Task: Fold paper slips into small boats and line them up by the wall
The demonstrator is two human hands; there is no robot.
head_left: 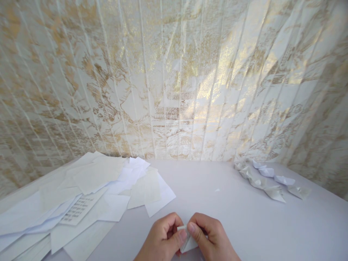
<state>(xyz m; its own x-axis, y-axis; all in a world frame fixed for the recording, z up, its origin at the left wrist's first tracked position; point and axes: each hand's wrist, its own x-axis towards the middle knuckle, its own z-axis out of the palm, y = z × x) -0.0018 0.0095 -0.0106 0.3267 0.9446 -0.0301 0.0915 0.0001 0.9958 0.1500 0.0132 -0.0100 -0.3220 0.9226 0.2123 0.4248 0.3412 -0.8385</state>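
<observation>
A small folded piece of white paper is held between both hands at the near edge of the view, a pointed, layered shape with creased edges. My left hand pinches its left side, thumb on top. From the right, my right hand grips its upper right part with thumb and bent forefinger. The two hands are close together, just above the table. Part of the paper is hidden behind the fingers.
Loose paper sheets lie in a spread heap on the left, one with a printed text block. Several folded paper boats stand in two rows at the back right. A tiny paper scrap lies mid-table. Behind hangs a gold-patterned curtain.
</observation>
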